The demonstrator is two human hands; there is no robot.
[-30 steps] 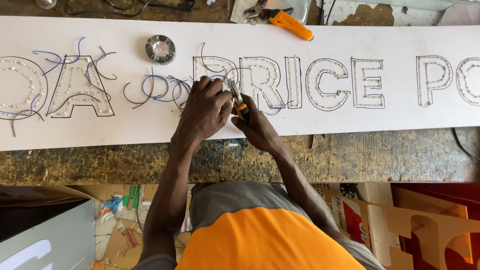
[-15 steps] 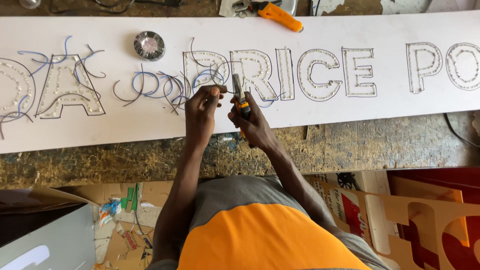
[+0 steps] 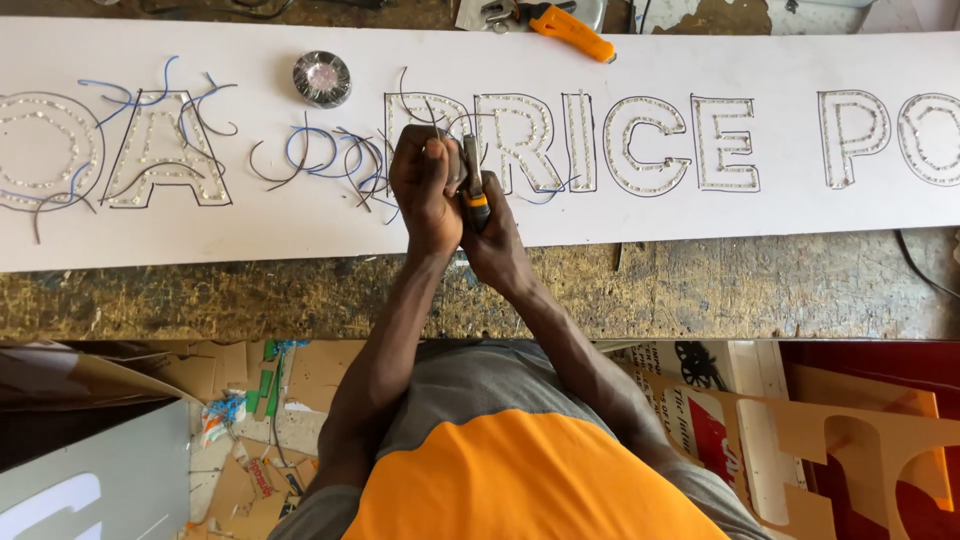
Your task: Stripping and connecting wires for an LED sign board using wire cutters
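Observation:
My left hand [image 3: 423, 185] is closed around thin grey wire ends [image 3: 432, 112] that stick up over a long white sign board [image 3: 640, 215]. My right hand [image 3: 497, 245] presses against it and grips a small hand tool with a black and yellow handle [image 3: 473, 188]. Both hands hover over an outlined letter [image 3: 520, 140] filled with rows of small lights. Loose blue and grey wires [image 3: 320, 160] loop over the board to the left of my hands.
A roll of dark tape [image 3: 322, 78] lies on the board at upper left. An orange-handled tool [image 3: 570, 25] rests beyond the board's far edge. The rough workbench edge [image 3: 700, 290] runs below the board. Cardboard scraps [image 3: 250, 440] and cut-out letters [image 3: 850, 450] lie on the floor.
My left hand has lifted off the board and closed around the wire ends. The right hand has turned the tool upright against it.

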